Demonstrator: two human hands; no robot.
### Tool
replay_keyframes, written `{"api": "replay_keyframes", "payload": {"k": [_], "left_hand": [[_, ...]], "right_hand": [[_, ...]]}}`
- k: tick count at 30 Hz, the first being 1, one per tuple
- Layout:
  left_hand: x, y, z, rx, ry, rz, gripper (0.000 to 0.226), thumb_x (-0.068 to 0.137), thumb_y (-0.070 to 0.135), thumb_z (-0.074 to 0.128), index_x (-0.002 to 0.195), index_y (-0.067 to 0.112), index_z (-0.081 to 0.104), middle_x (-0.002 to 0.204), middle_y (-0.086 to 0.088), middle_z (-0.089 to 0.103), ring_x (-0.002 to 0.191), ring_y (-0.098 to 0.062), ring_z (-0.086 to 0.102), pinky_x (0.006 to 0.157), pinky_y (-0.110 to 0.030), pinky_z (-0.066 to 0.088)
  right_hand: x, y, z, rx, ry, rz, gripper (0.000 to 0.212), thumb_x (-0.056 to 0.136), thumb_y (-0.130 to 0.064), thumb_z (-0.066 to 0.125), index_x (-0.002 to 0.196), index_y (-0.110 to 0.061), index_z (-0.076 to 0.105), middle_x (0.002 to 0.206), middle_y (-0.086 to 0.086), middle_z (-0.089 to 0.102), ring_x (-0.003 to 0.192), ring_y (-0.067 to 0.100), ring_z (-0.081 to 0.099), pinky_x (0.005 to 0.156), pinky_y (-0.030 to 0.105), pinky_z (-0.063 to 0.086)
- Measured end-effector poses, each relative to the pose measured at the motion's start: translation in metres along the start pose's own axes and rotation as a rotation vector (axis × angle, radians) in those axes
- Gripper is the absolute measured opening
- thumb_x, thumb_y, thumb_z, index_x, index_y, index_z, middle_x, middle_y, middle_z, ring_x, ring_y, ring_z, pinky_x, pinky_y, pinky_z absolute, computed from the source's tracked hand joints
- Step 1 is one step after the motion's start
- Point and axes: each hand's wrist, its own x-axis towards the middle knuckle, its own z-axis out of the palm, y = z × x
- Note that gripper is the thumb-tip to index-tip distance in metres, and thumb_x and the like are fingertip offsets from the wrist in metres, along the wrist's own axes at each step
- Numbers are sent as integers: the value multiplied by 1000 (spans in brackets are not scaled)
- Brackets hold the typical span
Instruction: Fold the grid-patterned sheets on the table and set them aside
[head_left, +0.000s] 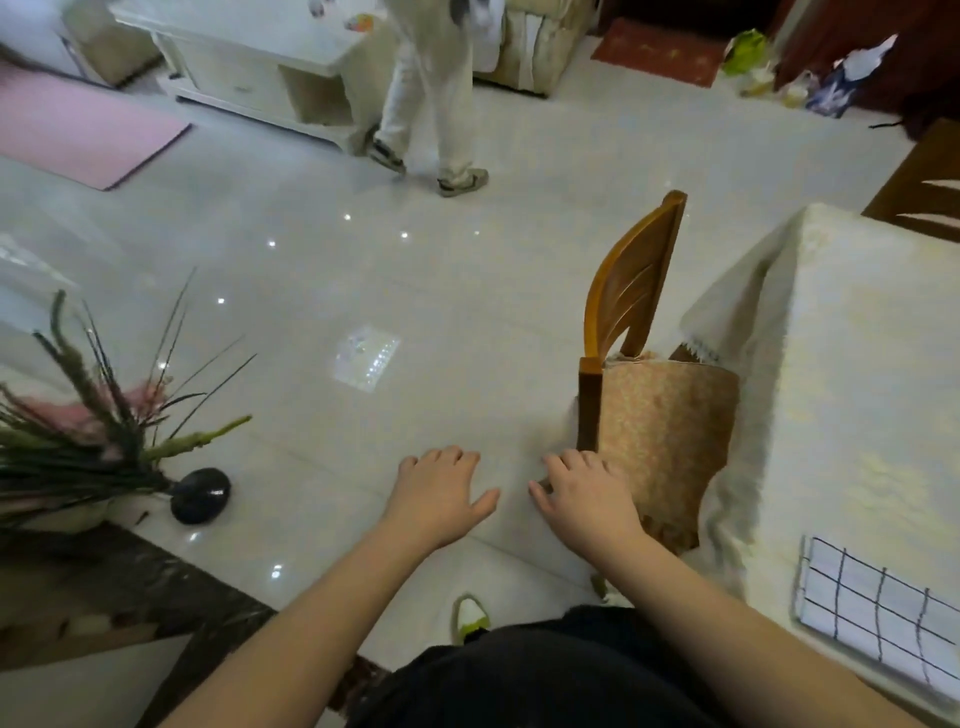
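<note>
A white sheet with a dark grid pattern (878, 613) lies at the near right corner of the table (852, 364), which is draped in a cream cloth. Part of the sheet runs out of the frame at the right. My left hand (439, 491) and my right hand (584, 488) are stretched out in front of me over the floor, palms down, fingers apart, holding nothing. Both hands are well to the left of the table and apart from the sheet. My right hand is close to the wooden chair (639, 353).
The chair, with a patterned cushion cover, is pushed against the table's left side. A person in light trousers (431, 98) walks across the glossy tiled floor near a white low cabinet (249, 57). A plant (88, 431) and a dark round vase (200, 494) stand at left.
</note>
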Motion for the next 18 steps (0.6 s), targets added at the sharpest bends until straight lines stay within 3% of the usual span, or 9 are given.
{"api": "replay_keyframes", "payload": {"k": [5, 11, 15, 18], "left_hand": [[6, -26, -7, -34, 13, -40, 63, 91, 63, 33, 141, 26, 41, 139, 1, 49, 128, -21, 46, 101, -40, 37], [34, -52, -21, 5, 54, -50, 85, 76, 66, 7, 141, 24, 42, 136, 0, 52, 124, -22, 49, 100, -41, 37], [77, -67, -35, 0, 22, -47, 66, 92, 61, 27, 146, 24, 35, 145, 1, 44, 132, -20, 41, 108, -42, 30], [106, -77, -53, 3, 7, -53, 64, 94, 60, 29, 148, 24, 30, 152, 1, 37, 139, -19, 32, 113, -43, 24]], "right_hand": [[25, -18, -7, 12, -42, -53, 50, 100, -50, 32, 141, -22, 42, 137, 1, 52, 127, 20, 46, 106, 38, 36], [70, -34, -16, -67, -25, -79, 48, 100, -49, 32, 135, -20, 47, 130, 2, 57, 120, 23, 51, 102, 39, 37], [115, -36, -24, -49, -1, -95, 54, 98, -51, 27, 137, -20, 48, 130, 1, 57, 120, 22, 52, 101, 37, 38], [156, -35, -36, -10, -12, -111, 53, 100, -49, 31, 142, -19, 42, 138, 3, 52, 126, 23, 47, 104, 38, 37]]}}
